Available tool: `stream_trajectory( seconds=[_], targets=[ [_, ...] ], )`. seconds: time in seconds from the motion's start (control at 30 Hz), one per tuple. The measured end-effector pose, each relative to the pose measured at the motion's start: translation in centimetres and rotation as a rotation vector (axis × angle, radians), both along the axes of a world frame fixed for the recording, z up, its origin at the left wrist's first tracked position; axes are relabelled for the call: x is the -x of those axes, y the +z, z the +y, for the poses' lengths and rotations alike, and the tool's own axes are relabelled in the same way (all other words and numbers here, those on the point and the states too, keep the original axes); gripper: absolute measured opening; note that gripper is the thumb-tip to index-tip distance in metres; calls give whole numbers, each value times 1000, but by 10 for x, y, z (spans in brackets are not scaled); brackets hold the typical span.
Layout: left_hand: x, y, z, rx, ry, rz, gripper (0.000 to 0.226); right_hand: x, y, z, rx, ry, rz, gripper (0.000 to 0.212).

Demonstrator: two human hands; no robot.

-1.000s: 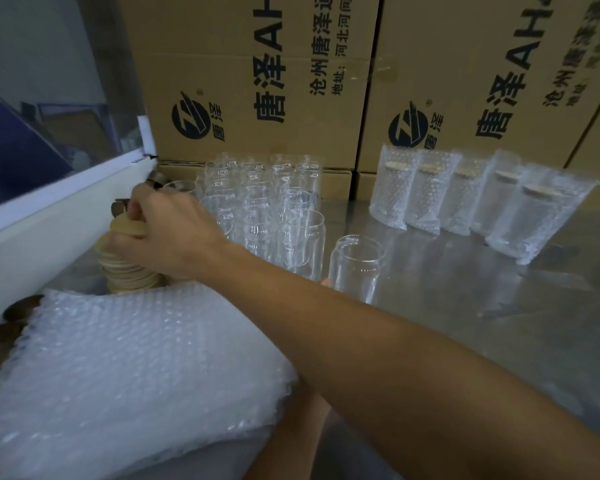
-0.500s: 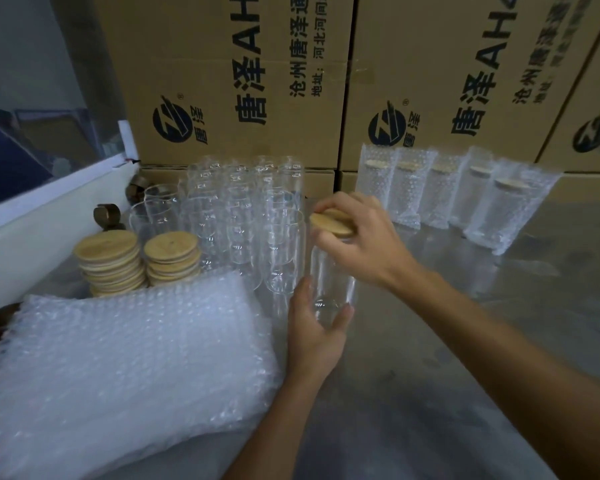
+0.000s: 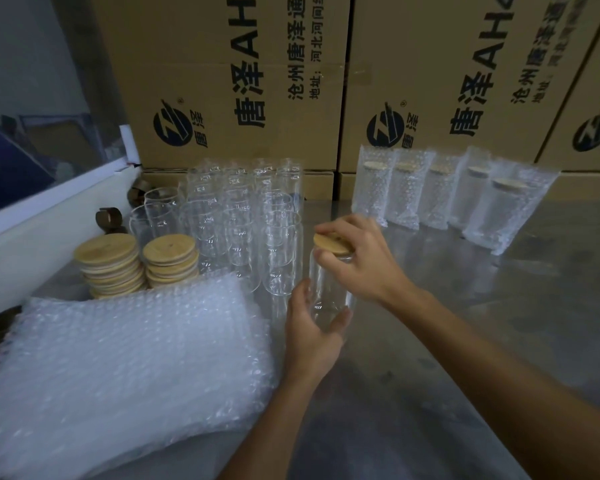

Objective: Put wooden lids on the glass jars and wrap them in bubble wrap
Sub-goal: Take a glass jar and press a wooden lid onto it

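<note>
Left hand (image 3: 310, 336) gripping upright jar (image 3: 329, 289), right hand (image 3: 359, 261) holding lid (image 3: 331, 244) flat on top

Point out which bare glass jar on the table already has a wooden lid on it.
The jar gripped by the left hand, with the right hand pressing the lid onto it. The clustered jars behind stand open-topped.

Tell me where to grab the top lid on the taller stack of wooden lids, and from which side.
Pinch the top lid by its rim, coming from above. It lies flat, its edge overhanging the lids below. The second stack crowds its right side and the bubble wrap its front, so place fingers left and back.
</note>
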State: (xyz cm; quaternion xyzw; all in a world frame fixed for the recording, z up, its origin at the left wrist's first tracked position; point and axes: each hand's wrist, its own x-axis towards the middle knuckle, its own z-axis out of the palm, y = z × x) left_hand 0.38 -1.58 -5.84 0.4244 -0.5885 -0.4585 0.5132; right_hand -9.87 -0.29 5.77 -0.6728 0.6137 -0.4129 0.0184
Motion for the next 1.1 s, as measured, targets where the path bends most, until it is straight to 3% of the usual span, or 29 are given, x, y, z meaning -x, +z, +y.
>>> stream_trajectory(
  seconds=[0.53, 0.63, 0.93, 1.1],
  targets=[
    [0, 3, 2, -2, 12, -32, 79, -8, -14, 0, 35, -37, -73, 30],
    [-1, 5, 2, -26, -3, -25, 80, -14, -15, 3, 41, -98, -51, 39],
    [-3, 7, 6, -10, 61, 3, 66, -39, -21, 0, 113, -336, 8, 31],
    [-5, 7, 6, 3, 85, -97, 74, -22, -14, 1, 62, -112, -107, 26]
  ],
)
